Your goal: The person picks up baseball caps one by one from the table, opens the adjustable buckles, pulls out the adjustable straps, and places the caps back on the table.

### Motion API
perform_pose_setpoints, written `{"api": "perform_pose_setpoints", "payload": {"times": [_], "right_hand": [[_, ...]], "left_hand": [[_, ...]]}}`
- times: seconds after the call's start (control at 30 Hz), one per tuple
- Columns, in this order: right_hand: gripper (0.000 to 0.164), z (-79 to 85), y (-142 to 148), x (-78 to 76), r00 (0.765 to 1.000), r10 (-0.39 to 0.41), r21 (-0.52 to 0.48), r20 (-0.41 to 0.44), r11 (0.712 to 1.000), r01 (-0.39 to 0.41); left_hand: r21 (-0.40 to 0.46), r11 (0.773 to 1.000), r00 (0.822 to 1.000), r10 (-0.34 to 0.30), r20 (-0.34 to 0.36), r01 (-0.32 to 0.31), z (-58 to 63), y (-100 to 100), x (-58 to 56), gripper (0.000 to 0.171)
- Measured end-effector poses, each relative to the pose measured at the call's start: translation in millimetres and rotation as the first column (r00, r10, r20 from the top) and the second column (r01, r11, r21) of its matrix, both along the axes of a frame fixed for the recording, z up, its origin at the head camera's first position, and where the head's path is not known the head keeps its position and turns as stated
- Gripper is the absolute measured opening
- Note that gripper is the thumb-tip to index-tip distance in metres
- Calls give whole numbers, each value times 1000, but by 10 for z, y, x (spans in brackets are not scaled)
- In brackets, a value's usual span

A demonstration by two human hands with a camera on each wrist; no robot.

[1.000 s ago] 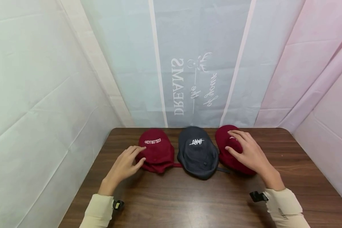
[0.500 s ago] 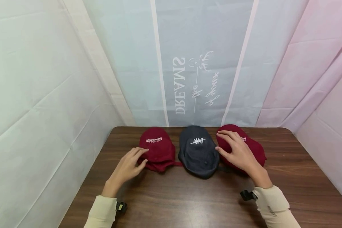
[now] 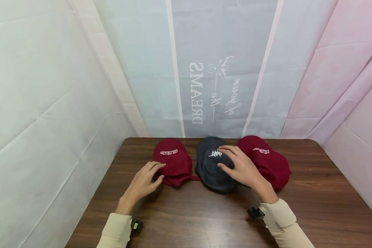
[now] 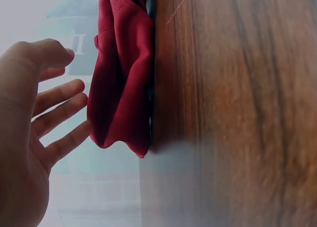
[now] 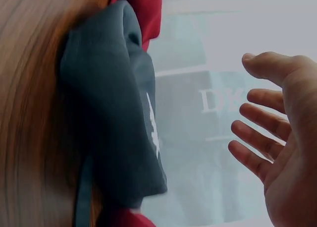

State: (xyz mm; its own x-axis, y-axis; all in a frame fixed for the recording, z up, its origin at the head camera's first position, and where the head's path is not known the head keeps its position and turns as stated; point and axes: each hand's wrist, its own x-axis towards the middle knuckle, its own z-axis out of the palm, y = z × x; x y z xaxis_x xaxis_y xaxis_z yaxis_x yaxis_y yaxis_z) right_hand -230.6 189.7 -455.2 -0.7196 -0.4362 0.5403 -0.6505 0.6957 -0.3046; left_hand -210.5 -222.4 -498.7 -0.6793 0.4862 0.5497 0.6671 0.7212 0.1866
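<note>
Three caps lie in a row along the table's far side. The left one is a maroon cap (image 3: 173, 162) lettered COLORADO; the middle one is a dark grey-blue cap (image 3: 209, 170) with white lettering; another maroon COLORADO cap (image 3: 271, 165) lies at the right. My left hand (image 3: 144, 181) is at the near left side of the left cap, fingers spread and loosely bent, gripping nothing. In the left wrist view its fingertips come close to the cap; contact is unclear. My right hand (image 3: 243, 167) hovers over the middle cap, apart from it in the right wrist view, fingers relaxed.
The brown wooden table (image 3: 192, 220) meets a printed curtain (image 3: 217, 34) at its far edge. White fabric walls (image 3: 49, 120) stand at left and right. A maroon strap (image 3: 194, 178) spans from the left cap to the middle one.
My right hand has moved left from above the right maroon cap to above the dark cap. The left hand stays by the left cap, with little shift. The caps lie as before.
</note>
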Motion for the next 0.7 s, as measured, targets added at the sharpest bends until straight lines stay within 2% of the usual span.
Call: {"api": "perform_pose_setpoints", "payload": {"times": [0.2, 0.43, 0.7], "right_hand": [[58, -16, -193, 0, 1000, 27, 16, 15, 999, -27], [57, -57, -386, -9, 996, 61, 31, 70, 998, -63], [54, -122, -616, -21, 991, 113, 66, 68, 991, -117]], "left_hand": [[3, 1000, 1000, 8, 19, -8, -11, 7, 9, 42], [5, 1000, 999, 22, 47, -23, 9, 62, 7, 40], [-6, 999, 996, 38, 76, -38, -17, 118, -16, 37]]}}
